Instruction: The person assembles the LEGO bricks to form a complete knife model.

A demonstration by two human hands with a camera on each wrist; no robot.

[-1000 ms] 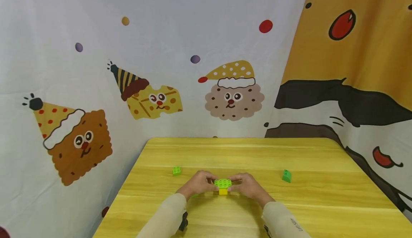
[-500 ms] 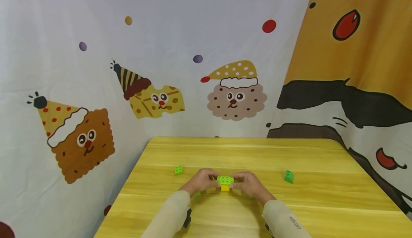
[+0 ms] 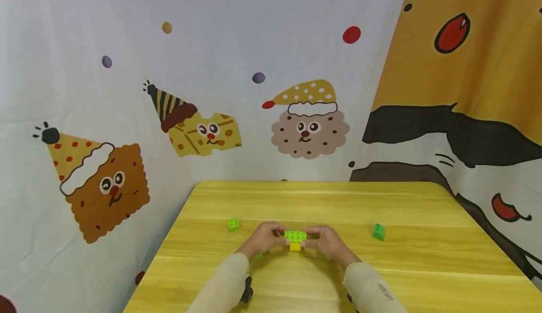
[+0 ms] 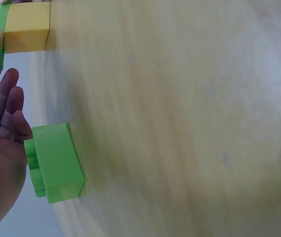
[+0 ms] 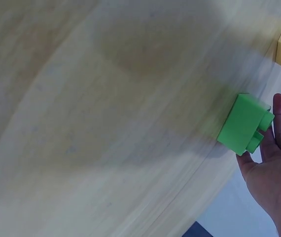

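Observation:
In the head view, a flat light-green toy brick (image 3: 295,236) with two rows of studs sits on top of a yellow toy brick (image 3: 295,246). My left hand (image 3: 267,238) pinches its left end, and my right hand (image 3: 325,242) is at its right end, thumb in front and fingers behind. The yellow brick (image 4: 28,27) stands on the table in the left wrist view. Near my left palm is a light-green brick (image 4: 56,163), and a green brick (image 5: 243,123) stands beside my right hand (image 5: 276,173). The right fingertips are cut off in the right wrist view.
A small light-green brick (image 3: 233,224) lies farther back on the left of the wooden table (image 3: 322,202). Back right lies a darker green sloped brick (image 3: 378,232). Behind the table hangs a cloth (image 3: 237,30) printed with cartoon figures.
Both hands and the stacked bricks have shifted slightly away from me. A bit of green brick now shows under my right wrist. The head view has swayed a little.

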